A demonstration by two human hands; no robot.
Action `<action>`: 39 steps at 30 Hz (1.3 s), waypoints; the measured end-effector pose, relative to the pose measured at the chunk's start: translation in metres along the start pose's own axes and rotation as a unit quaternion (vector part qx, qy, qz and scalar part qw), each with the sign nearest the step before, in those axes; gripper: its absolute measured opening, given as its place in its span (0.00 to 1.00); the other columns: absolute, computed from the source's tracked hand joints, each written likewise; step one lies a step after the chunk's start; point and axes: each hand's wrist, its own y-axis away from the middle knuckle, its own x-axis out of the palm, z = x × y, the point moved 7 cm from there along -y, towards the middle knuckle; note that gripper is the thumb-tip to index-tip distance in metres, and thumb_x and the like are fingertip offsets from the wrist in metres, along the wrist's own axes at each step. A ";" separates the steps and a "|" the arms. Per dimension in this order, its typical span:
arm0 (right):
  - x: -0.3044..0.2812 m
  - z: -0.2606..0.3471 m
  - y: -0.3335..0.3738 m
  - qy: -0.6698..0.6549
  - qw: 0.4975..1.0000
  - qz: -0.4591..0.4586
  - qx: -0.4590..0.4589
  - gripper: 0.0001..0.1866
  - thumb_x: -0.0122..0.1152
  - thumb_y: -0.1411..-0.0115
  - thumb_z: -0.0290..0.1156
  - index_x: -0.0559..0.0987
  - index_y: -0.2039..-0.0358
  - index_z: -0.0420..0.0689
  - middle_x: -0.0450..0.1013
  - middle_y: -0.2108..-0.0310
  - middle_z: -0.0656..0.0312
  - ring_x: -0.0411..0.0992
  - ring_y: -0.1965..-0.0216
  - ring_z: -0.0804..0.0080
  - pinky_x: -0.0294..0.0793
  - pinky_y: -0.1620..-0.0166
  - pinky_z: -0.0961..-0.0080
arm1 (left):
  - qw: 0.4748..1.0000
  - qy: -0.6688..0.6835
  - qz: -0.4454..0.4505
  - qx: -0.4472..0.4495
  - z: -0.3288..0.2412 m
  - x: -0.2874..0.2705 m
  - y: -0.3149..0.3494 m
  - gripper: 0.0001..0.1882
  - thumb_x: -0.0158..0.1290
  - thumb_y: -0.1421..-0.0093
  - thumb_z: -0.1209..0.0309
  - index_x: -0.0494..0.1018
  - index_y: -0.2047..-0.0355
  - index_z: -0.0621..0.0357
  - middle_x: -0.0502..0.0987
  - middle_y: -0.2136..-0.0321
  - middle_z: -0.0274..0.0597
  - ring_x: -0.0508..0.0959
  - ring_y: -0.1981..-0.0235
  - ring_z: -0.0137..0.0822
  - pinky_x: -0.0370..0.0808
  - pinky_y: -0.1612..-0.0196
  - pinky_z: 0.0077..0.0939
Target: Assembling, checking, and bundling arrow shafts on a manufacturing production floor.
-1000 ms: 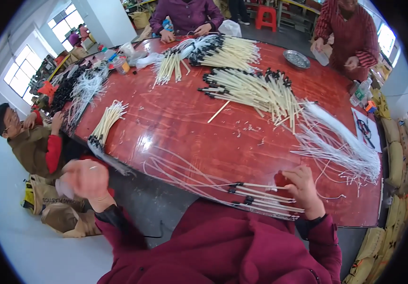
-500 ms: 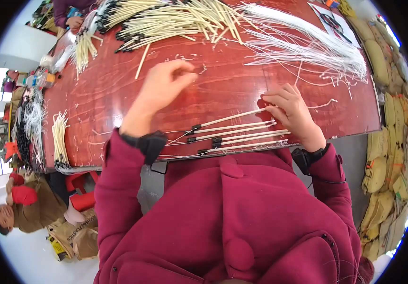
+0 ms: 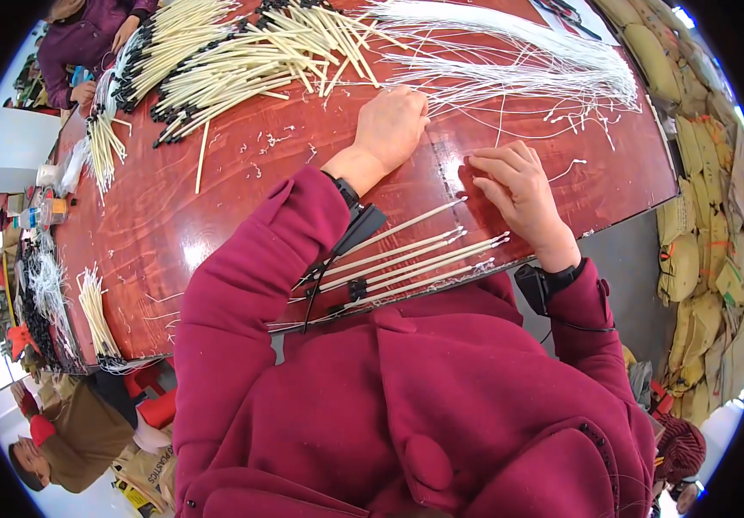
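My left hand (image 3: 389,129) reaches over the table to the near ends of a long bundle of white cords (image 3: 527,82). Its fingers are curled together at the strands, and the fingertips are hidden, so what they pinch cannot be made out. My right hand (image 3: 519,186) is open, thumb and fingers apart, just above the tabletop. Beside it, several cream tubes (image 3: 424,260) lie side by side along the near edge, white cord loops showing at their right ends. Black end pieces (image 3: 356,289) sit at their left, partly hidden by my left sleeve.
Large piles of cream tubes with black ends (image 3: 242,73) cover the far side of the red table (image 3: 268,194). A smaller bundle (image 3: 96,311) lies at the left. One co-worker's hand (image 3: 83,92) is at the far left; another person sits lower left. Stacked sacks (image 3: 700,207) line the right.
My left hand has moved right and away from me to the white cords, its fingers closing up. My right hand stays near the tube ends. The whole view has shifted and turned slightly.
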 end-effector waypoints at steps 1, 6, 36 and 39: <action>0.001 -0.001 0.001 0.000 1.000 -0.002 0.003 0.14 0.68 0.42 0.27 0.84 0.55 0.41 0.80 0.55 0.60 0.73 0.56 0.60 0.70 0.47 0.64 | 1.000 -0.007 0.008 -0.008 0.003 0.004 -0.001 0.07 0.59 0.40 0.68 0.77 0.66 0.57 0.78 0.68 0.46 0.79 0.60 0.50 0.76 0.59 0.44; 0.011 0.002 0.001 -0.006 1.000 -0.001 0.000 0.13 0.67 0.42 0.27 0.84 0.55 0.41 0.80 0.55 0.60 0.73 0.56 0.60 0.70 0.47 0.64 | 0.995 -0.086 0.022 0.041 0.001 0.009 -0.006 0.06 0.53 0.39 0.71 0.75 0.64 0.60 0.79 0.63 0.48 0.81 0.58 0.48 0.78 0.57 0.45; 0.059 0.028 -0.022 0.059 0.985 0.145 -0.068 0.32 0.60 0.37 0.40 0.72 0.37 0.36 0.65 0.33 0.54 0.63 0.37 0.49 0.62 0.34 0.57 | 0.964 0.106 0.016 -0.245 0.055 -0.120 0.179 0.04 0.56 0.40 0.74 0.75 0.66 0.60 0.81 0.71 0.48 0.82 0.66 0.51 0.77 0.62 0.45; 0.057 0.026 -0.020 0.042 0.987 0.146 -0.046 0.31 0.59 0.37 0.40 0.72 0.37 0.36 0.66 0.33 0.53 0.63 0.37 0.49 0.61 0.34 0.56 | 0.934 0.165 -0.009 -0.317 0.071 -0.120 0.190 0.05 0.57 0.41 0.73 0.75 0.66 0.61 0.81 0.72 0.50 0.82 0.68 0.52 0.77 0.63 0.45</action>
